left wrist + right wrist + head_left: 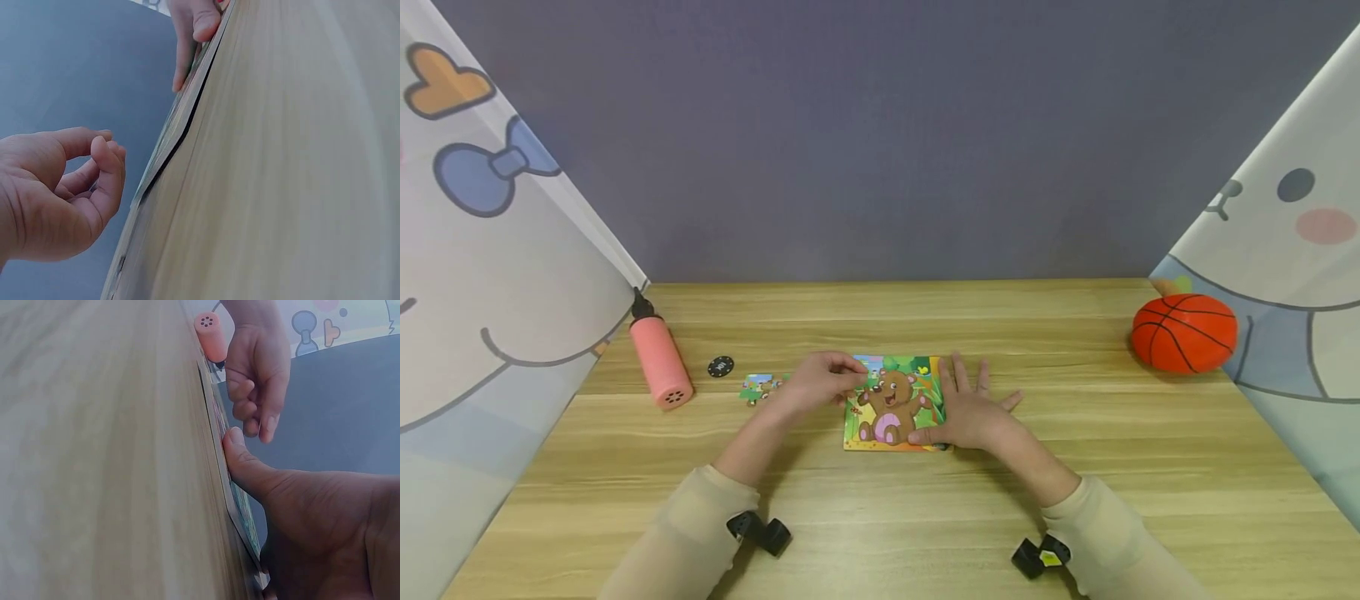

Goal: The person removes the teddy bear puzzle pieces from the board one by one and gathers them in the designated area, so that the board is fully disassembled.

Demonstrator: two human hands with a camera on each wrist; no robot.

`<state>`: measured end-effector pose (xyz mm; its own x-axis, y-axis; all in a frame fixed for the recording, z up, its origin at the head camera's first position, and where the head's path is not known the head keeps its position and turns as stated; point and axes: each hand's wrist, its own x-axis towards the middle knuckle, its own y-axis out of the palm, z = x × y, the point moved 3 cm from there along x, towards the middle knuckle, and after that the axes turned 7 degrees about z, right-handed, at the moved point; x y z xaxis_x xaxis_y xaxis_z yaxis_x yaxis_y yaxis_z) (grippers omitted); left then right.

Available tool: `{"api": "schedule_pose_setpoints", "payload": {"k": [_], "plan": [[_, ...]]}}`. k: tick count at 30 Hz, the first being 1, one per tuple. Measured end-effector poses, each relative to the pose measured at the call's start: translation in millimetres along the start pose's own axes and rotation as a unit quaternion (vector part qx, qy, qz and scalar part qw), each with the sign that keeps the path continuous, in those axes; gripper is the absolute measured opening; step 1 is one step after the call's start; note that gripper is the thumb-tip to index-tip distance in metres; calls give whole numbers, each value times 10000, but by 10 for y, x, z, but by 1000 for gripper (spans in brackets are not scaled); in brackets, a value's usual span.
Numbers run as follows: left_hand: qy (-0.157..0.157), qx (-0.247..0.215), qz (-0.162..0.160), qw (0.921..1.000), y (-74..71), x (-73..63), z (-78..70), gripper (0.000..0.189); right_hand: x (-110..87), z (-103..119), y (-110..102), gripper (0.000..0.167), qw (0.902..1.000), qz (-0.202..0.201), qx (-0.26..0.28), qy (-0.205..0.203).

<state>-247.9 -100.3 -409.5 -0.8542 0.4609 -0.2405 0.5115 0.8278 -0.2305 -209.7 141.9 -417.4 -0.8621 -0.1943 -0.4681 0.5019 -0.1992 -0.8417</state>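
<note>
A bear jigsaw puzzle (891, 417) lies flat on the wooden table. My right hand (973, 414) rests at its right edge, fingers spread and thumb on the picture. In the right wrist view, that thumb (240, 456) touches the puzzle's surface. Over the puzzle's upper left side is my left hand (823, 381), its fingers curled and the thumb meeting the fingertips. The left wrist view shows this hand (69, 187) raised off the board, with nothing visible in the pinch. Several loose puzzle pieces (758, 386) lie left of the puzzle, partly hidden behind the left hand.
A pink hand pump (660, 358) lies at the table's left edge, with a black round chip (721, 367) beside it. An orange-red toy basketball (1183, 333) sits at the far right. A grey panel (887, 142) stands along the back of the table (880, 533).
</note>
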Motion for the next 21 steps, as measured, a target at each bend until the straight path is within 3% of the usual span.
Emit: {"api": "schedule_pose_setpoints", "payload": {"k": [9, 21], "plan": [[61, -479, 264, 9985, 161, 151, 2, 21, 1, 20, -16, 134, 10000, 19, -49, -32], [-86, -485, 365, 9981, 401, 310, -37, 21, -14, 14, -26, 134, 9999, 102, 18, -37]]}}
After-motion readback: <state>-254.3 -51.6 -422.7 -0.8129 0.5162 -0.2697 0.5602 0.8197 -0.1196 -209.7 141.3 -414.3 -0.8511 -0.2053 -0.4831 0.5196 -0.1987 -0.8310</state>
